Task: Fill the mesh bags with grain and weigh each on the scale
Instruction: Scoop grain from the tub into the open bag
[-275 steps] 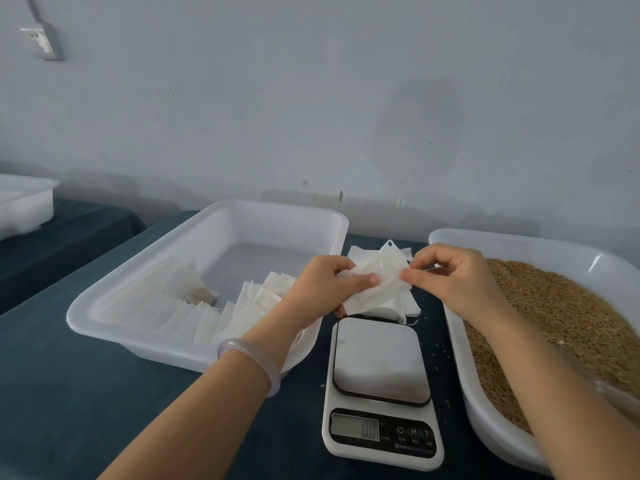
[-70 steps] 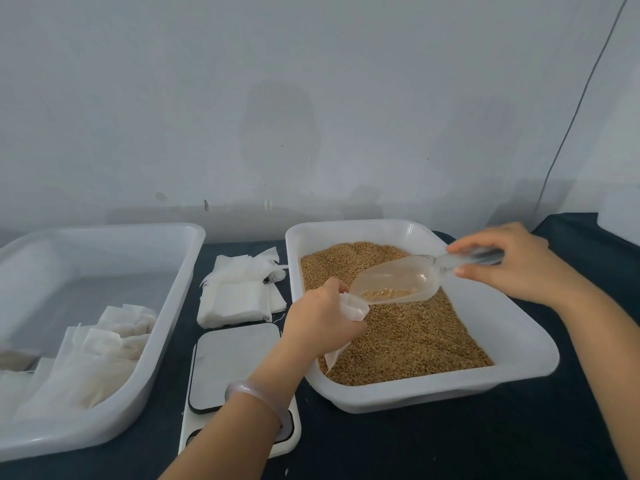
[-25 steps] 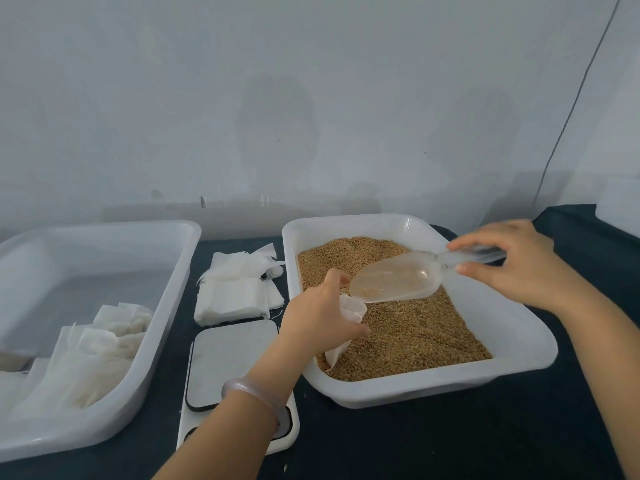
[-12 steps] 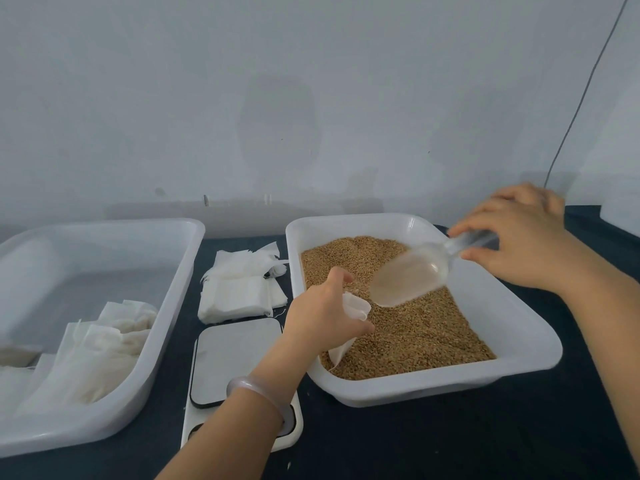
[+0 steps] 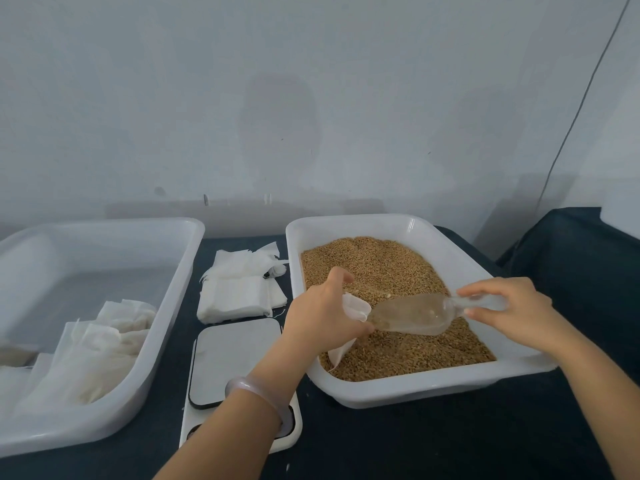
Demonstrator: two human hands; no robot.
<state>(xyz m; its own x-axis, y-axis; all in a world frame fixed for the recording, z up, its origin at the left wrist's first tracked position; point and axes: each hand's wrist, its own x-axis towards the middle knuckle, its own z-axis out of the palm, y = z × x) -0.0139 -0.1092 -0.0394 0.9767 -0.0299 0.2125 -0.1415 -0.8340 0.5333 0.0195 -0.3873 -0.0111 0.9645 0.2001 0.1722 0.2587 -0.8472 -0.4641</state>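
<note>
Hands: left hand (image 5: 325, 317) is gripping the mesh bag (image 5: 353, 304) at its neck, fingers curled round it, thumb sticking up, bag mouth facing right. The right hand (image 5: 509, 313) is pinching the handle of the clear scoop (image 5: 412, 313) between thumb and fingers. Both are working low over the grain (image 5: 381, 265) in the white tray (image 5: 415, 389), on the right side of the worktop (image 5: 415, 445). The bag's tail is hanging down below my fist onto the grain near the tray's front-left corner. Key geometry: the scoop's long axis is running roughly left-right, handle on the right, open lip pointing left and sitting right at the bag mouth, touching or nearly so, I can't tell which. So the pour is going leftward, and the right hand is doing the tipping while the left is only holding the mouth open. I can't read how much grain is in the scoop through its cloudy wall. I'm judging this as mid-fill, weighing not yet done. The scale (image 5: 235, 358) is sitting just left of the tray, platform bare, directly under my left forearm, so the left hand is the nearer one for the set-down. The stack of empty bags (image 5: 239, 292) is lying behind the scale. The second tray (image 5: 104, 431), far left, is holding a pile of bags (image 5: 100, 355) that look filled. Spill risk is at the lip if the mouth sags.
</note>
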